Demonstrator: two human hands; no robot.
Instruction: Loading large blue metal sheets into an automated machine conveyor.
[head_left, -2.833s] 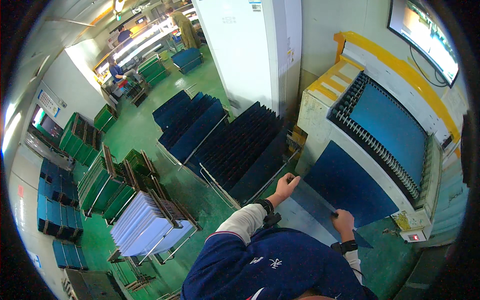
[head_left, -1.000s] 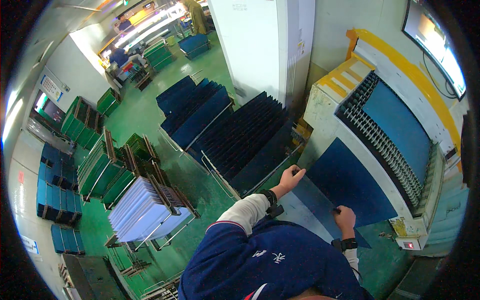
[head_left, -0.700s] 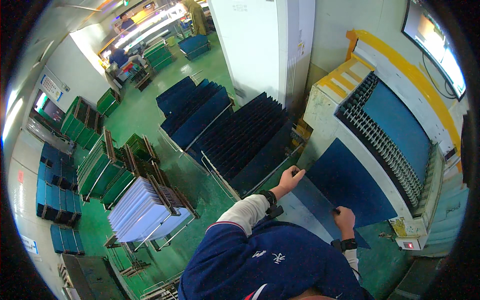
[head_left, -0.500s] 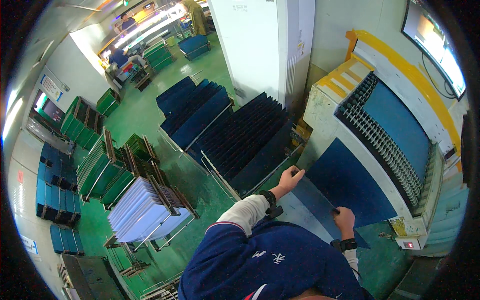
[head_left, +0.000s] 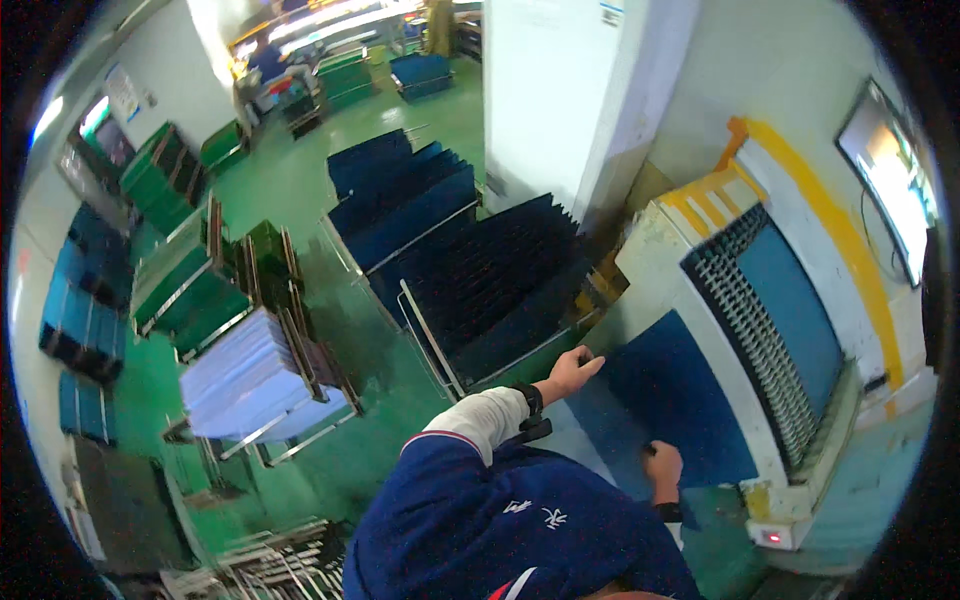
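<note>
My left hand [head_left: 573, 371] is closed on the upper corner of a thin dark blue panel [head_left: 612, 437], thumb and fingers pinching its edge. My right hand [head_left: 663, 470], slightly blurred, is closed at the same panel's other end, nearer my body. The panel tilts down between the two hands in front of my chest. Just beyond it, a second dark blue sheet [head_left: 690, 390] lies against the front of a pale machine [head_left: 650, 255]. Where the two sheets overlap, their border is hard to make out.
A wire rack of upright dark panels [head_left: 500, 290] stands left of my left hand, with another rack [head_left: 400, 215] behind it. The machine carries a row of metal rollers [head_left: 760, 350]. Further left is a rack of white panels [head_left: 250, 380]. A white cabinet [head_left: 550, 100] rises behind.
My view has shifted, so the racks sit further left and the machine is turned. Both hands still grip the panel; the right hand appears a little lower and to the left.
</note>
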